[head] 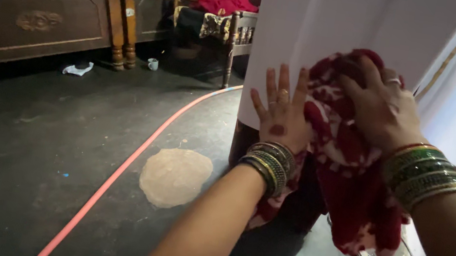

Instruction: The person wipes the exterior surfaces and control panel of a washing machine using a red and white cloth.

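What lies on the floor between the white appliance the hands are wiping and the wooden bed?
In the head view, an orange hose crosses the dark floor between the white appliance and the bed, beside a pale patch.

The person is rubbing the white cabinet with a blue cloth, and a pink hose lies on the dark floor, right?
Not quite: the cloth is red with pale patches, not blue. The head view shows the right hand pressing it against the white cabinet, with the left hand flat beside it. The pink hose does lie on the dark floor.
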